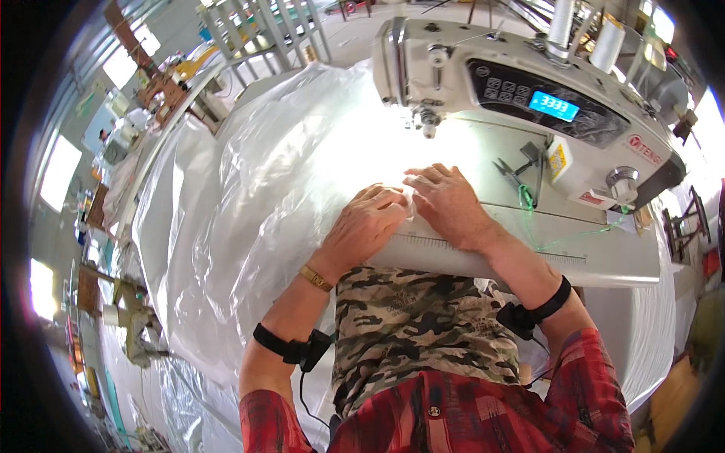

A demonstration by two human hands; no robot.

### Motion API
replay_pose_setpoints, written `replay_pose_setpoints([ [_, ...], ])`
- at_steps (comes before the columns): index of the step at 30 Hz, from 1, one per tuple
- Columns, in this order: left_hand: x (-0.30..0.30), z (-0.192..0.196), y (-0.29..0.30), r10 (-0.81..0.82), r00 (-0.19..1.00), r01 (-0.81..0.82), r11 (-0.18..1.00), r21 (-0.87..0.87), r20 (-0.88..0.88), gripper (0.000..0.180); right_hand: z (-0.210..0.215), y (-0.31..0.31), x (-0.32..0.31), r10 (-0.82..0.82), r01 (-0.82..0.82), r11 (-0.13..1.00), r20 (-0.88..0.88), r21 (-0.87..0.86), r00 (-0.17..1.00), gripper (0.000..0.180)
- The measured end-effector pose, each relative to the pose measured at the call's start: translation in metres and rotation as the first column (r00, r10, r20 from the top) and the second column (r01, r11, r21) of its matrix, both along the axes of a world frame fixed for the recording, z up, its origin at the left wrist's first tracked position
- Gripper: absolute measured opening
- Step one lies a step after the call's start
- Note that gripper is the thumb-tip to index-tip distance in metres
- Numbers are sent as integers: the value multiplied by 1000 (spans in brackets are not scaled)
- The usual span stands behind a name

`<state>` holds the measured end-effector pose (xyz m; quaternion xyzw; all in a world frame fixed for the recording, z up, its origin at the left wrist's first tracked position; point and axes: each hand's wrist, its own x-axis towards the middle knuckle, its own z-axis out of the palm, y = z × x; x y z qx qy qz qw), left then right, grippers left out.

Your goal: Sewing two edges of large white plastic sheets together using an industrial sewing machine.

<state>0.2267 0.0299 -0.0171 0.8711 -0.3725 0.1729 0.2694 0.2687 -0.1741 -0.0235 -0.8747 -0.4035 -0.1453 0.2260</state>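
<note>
Translucent plastic film (pixel 249 174) is spread left of the industrial sewing machine (pixel 529 60); its detail near the needle end is lost in glare. In front of the machine, the left hand (pixel 368 219) and right hand (pixel 447 200) are placed with fingers bent, close together. Fingertips are partly hidden; whether film is pinched cannot be told.

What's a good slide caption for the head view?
Left hand and right hand close together beside translucent sheeting, before a sewing machine.

white plastic sheeting (pixel 226 204), red plaid shirt (pixel 453 408), camouflage cloth (pixel 423 325), cream sewing machine (pixel 521 53), green thread (pixel 526 198)
</note>
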Motion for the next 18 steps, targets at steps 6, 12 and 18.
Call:
replay_pose_setpoints([
  [6, 6, 8, 1, -19, 986, 7, 997, -74, -166, 8, -6, 5, 0, -150, 145, 978, -21, -151, 988, 34],
  [12, 15, 10, 2, -42, 978, 35, 999, -40, -206, 9, -10, 0, 4, -150, 145, 985, -44, -96, 988, 34],
  [18, 34, 6, 1, 24, 983, -33, 998, -51, -180, 8, -10, 1, 8, -148, 135, 984, -124, -114, 981, 38],
])
